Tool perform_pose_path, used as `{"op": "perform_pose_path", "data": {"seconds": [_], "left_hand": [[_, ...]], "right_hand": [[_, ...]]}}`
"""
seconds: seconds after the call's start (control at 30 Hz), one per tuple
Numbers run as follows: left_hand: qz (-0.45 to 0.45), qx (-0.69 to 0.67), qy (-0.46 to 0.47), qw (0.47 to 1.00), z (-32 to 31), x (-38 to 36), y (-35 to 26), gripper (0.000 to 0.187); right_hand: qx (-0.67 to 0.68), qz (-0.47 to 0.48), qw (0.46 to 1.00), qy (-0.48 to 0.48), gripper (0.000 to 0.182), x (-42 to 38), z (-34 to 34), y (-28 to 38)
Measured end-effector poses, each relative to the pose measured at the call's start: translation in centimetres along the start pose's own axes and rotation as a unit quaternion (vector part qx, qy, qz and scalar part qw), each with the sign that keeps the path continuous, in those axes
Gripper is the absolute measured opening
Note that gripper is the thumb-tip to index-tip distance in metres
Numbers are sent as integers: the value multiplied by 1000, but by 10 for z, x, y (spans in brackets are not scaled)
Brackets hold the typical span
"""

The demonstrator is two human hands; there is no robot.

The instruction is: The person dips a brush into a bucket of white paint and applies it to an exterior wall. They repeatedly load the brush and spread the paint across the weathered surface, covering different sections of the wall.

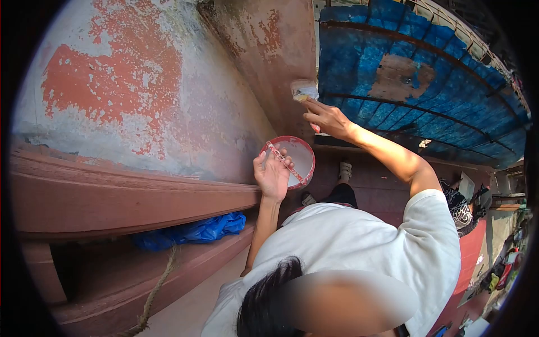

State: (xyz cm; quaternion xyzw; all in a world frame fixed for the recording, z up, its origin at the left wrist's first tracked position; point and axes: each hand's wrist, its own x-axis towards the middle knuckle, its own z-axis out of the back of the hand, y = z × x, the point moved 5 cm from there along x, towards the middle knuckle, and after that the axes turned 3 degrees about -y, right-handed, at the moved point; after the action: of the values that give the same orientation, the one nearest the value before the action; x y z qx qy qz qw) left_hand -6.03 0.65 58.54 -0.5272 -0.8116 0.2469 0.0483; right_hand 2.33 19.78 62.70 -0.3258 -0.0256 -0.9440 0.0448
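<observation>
My right hand (329, 119) is closed around a paintbrush (305, 90). Whitish paint coats its bristles, and a red handle end pokes out below my fingers. The bristles lie against or very near the right edge of a worn, reddish-brown wall face (269, 62); contact is hard to tell. Lower down, my left hand (273, 175) holds a round paint bucket (304, 160) by its paint-spotted red and white handle. Pale paint shows inside the bucket, which has a red rim. My left fingers curl around the handle strip, palm turned up.
A wall (208, 123) with peeling red and white paint stands at left, above a brown ledge (140, 202). Below it lie a blue plastic bag (208, 229) and a rope (160, 286). Blue sheeting behind curved metal bars (359, 62) fills the upper right. A reddish floor (382, 191) is underfoot.
</observation>
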Motion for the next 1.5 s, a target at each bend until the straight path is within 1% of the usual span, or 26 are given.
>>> {"op": "perform_pose_path", "data": {"seconds": [0.03,0.1,0.13,0.17,0.2,0.23,0.27,0.3,0.37,0.47,0.67,0.73,0.77,0.8,0.83,0.87,0.9,0.97,1.03,1.1,1.17,1.23,1.33,1.43,1.47,1.5], "left_hand": [[14,-3,-17,1000,2,-4,3,55],[18,11,-26,999,-10,-7,1,58],[20,16,-22,999,-13,-4,-1,59],[20,18,-17,999,-15,-6,-1,60],[17,32,-33,999,-17,-8,-1,61],[9,48,-41,998,-18,-4,0,62],[8,67,-61,996,-16,-8,2,62],[2,85,-74,994,-16,-10,2,63],[-10,93,-75,993,-13,-1,9,61],[10,107,-80,991,-7,-1,13,59],[39,117,-78,989,1,3,18,60],[38,107,-75,991,2,6,15,58],[39,96,-71,992,1,6,15,58],[36,85,-64,994,0,5,15,57],[34,70,-83,994,2,5,14,53],[33,66,-74,994,4,6,14,51],[24,85,-104,991,1,6,16,56],[35,89,-97,991,10,8,17,52],[39,108,-95,989,9,6,17,49],[44,97,-83,991,12,6,20,48],[47,93,-76,992,15,4,21,48],[44,86,-65,993,15,6,21,47],[40,73,-50,995,18,3,19,44],[20,76,-45,996,16,0,13,43],[14,75,-40,996,17,0,11,42],[9,71,-36,997,18,-1,10,41]], "right_hand": [[24,-6,999,38,23,-17,-13,3],[108,-8,992,69,17,-35,-19,-7],[148,-43,979,137,18,-30,-4,-5],[143,-55,981,123,18,-32,3,-9],[96,-60,987,114,18,-34,11,-12],[57,-40,995,65,19,-39,17,-17],[60,-43,996,56,21,-37,31,-16],[102,-34,993,42,11,-33,61,-11],[73,14,996,-45,16,-42,72,-12],[3,-39,999,0,16,-57,75,-10],[28,-73,995,-60,18,-72,80,-6],[29,-69,994,-81,18,-63,79,-6],[10,-109,994,30,13,-61,74,-8],[34,-117,992,39,22,-63,60,-14],[32,-122,992,13,23,-47,58,-12],[50,-137,989,-8,25,-33,65,-9],[80,-174,981,19,32,-23,64,-12],[106,-139,984,-37,29,-1,63,-14],[128,-150,980,-18,31,17,63,-12],[119,-166,978,45,29,24,55,-13],[118,-177,976,46,27,27,50,-13],[100,-174,977,70,34,30,42,-15],[99,-164,978,87,28,45,38,-21],[70,-131,986,70,26,68,44,-33],[49,-111,991,51,24,78,51,-37],[38,-138,987,74,20,84,59,-46]]}}
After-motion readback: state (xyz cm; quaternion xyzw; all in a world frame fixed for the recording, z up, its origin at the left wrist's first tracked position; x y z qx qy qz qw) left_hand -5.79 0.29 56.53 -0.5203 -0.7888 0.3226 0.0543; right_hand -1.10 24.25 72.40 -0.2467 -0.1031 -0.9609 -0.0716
